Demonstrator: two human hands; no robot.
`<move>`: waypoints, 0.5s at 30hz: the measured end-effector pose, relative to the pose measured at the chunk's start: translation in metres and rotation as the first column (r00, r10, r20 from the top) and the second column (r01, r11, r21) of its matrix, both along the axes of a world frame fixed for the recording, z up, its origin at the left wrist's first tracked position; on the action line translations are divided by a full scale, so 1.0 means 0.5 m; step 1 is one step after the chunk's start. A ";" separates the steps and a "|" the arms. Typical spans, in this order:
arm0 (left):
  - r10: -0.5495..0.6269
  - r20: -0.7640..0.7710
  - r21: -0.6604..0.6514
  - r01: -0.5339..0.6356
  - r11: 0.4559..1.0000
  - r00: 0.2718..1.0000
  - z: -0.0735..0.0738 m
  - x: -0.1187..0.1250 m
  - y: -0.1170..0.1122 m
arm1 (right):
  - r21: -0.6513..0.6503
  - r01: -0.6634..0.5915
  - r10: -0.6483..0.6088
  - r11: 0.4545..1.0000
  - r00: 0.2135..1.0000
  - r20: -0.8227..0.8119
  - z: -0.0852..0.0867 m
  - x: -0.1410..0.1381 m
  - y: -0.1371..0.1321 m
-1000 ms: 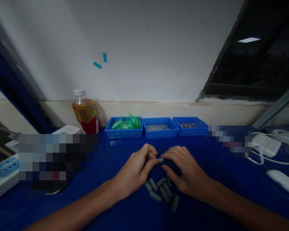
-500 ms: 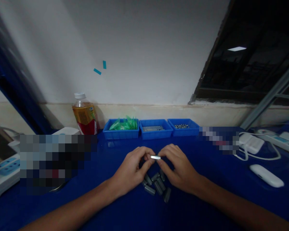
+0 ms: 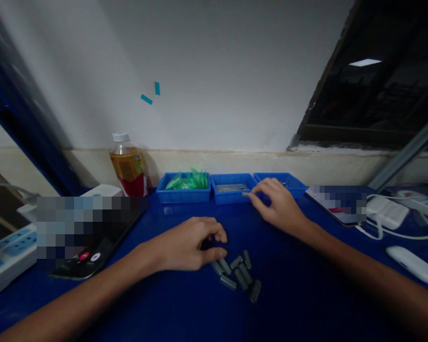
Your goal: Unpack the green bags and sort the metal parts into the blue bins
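Note:
My right hand (image 3: 276, 204) pinches a short grey metal piece (image 3: 246, 194) between thumb and fingertips, just in front of the middle blue bin (image 3: 231, 197). My left hand (image 3: 196, 244) rests over the table with thumb and fingers apart and nothing visible between them. Beside its thumb lies a loose pile of several short dark grey blocks (image 3: 242, 275). Thin metal rods or pins (image 3: 231, 187) fill the middle bin. Green plastic pieces (image 3: 187, 180) lie in the left blue bin (image 3: 183, 196). The right blue bin (image 3: 297, 191) holds small metal parts, partly hidden by my right hand.
A drink bottle (image 3: 130, 166) stands against the wall at left. In front of it lie a phone (image 3: 103, 251) and a power strip (image 3: 17, 247). At right are another phone-like device (image 3: 328, 209), a white charger with cable (image 3: 387, 211) and a white oblong case (image 3: 413, 263).
Both hands were together over the pile, holding a shiny metal piece. My right hand has moved forward and right to the bins with a piece; my left hand has let go and its fingers are apart.

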State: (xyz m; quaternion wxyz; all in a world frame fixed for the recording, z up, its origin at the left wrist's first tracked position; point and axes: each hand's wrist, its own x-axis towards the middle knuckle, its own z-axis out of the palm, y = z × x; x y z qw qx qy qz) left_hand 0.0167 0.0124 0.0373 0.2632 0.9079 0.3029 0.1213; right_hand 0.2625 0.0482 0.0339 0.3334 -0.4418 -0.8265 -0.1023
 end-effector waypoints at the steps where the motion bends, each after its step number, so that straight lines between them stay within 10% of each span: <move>1: -0.038 -0.046 -0.001 0.038 0.999 0.998 0.007 -0.007 0.001 | -0.014 0.053 -0.053 0.999 0.999 0.013 0.006 0.013 0.030; 8: -0.110 -0.183 -0.046 0.103 0.994 0.977 0.019 -0.021 -0.003 | -0.183 0.200 -0.169 0.963 0.970 0.173 0.007 0.043 0.178; 15: -0.151 -0.188 -0.034 0.147 0.989 0.970 0.016 -0.022 0.004 | -0.180 0.188 -0.168 0.966 0.978 0.122 -0.005 0.026 0.160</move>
